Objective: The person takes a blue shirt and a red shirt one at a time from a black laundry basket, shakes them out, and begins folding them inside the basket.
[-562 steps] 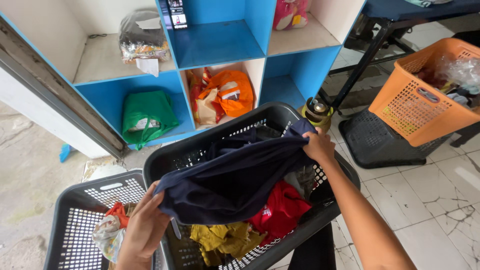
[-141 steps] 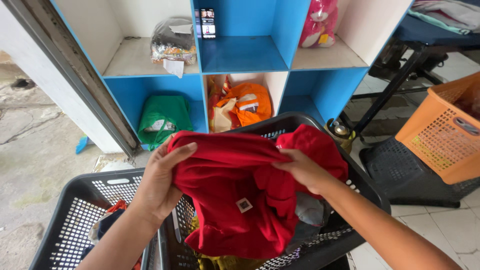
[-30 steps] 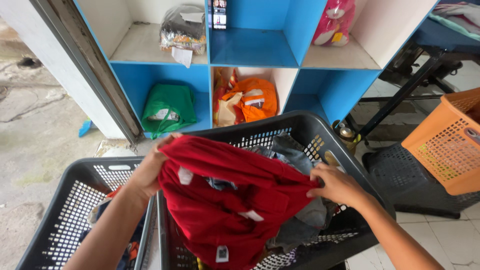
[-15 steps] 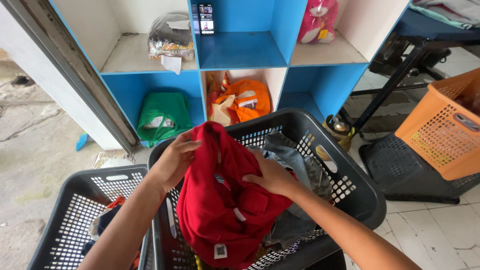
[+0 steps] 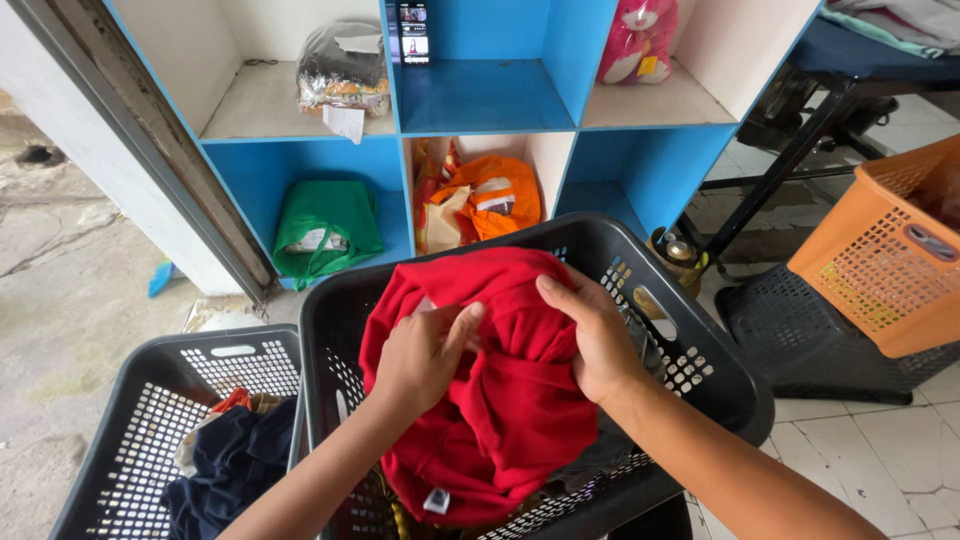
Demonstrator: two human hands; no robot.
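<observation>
A red garment is bunched and folded over the middle of a black plastic laundry basket. My left hand grips its cloth on the left side. On the garment's right side, my right hand presses and holds the fold. A small white tag hangs at the garment's lower edge. Grey clothing shows beneath the garment at the right. A second black basket at the lower left holds a dark blue garment and other clothes.
A blue and white cubby shelf stands behind, holding a green bag, an orange bag, a wrapped bundle and a pink bag. An orange basket sits at the right on another black basket.
The red garment was spread wide between my hands a second ago. My hands have come together and it is now folded into a bundle over the basket.
</observation>
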